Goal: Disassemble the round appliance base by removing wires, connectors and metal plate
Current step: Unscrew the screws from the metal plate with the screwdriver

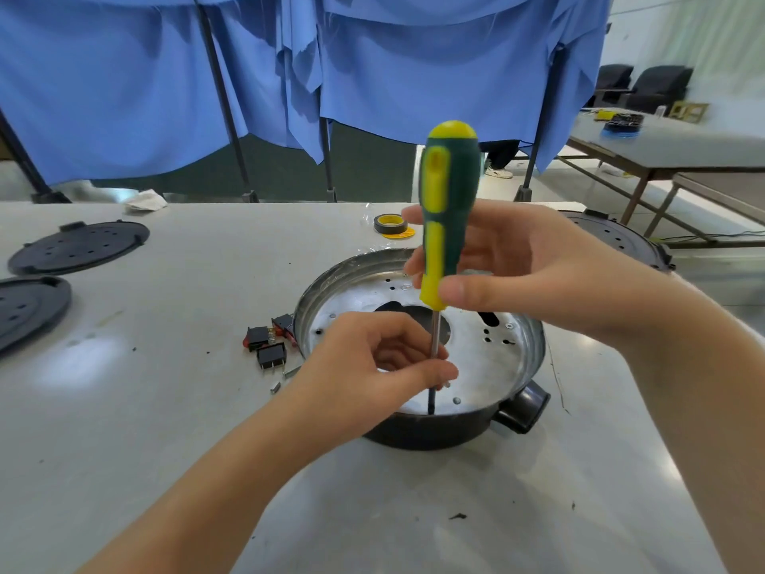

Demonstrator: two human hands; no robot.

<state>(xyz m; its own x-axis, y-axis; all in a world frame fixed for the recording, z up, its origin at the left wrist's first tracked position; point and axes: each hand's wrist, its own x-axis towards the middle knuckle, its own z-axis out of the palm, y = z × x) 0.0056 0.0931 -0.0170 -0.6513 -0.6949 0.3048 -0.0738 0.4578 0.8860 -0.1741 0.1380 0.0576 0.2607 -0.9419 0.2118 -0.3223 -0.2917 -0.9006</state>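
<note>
- Right hand [509, 267]: raised above the round appliance base [418, 358], fingers and thumb curled around the lower, yellow end of the screwdriver [449, 209] handle. The green-and-yellow handle stands upright above this hand; the steel shaft runs straight down below it.
- Left hand [372, 362]: lower than the right hand and nearer the person, fingertips and thumb pinching the shaft just above its tip. A small pale part shows at the thumb tip; whether it is a screw cannot be told.
- Round appliance base: directly beneath both hands on the white table [165, 408], open side up, dark outer shell, with a black knob-like fitting [523, 406] on the rim below the right forearm.
- Metal plate [476, 362]: seated inside the base under the hands, silver, with a large central opening, several small holes and a few screw heads. The screwdriver tip meets the plate at its near edge, below the left hand.
- Left of the left hand, just beside the base wall: three rocker switches [269, 341], black with red, terminals showing; small loose metal bits lie near them.
- Beyond the right hand's fingertips: a roll of black tape [390, 224] with a yellow core.
- Far left of both hands: two black perforated discs [78, 246]. Behind the right wrist: another black round part [621, 238], partly hidden.
- Markings: no brand, label or legible writing found on the screwdriver, base, switches or tape.
</note>
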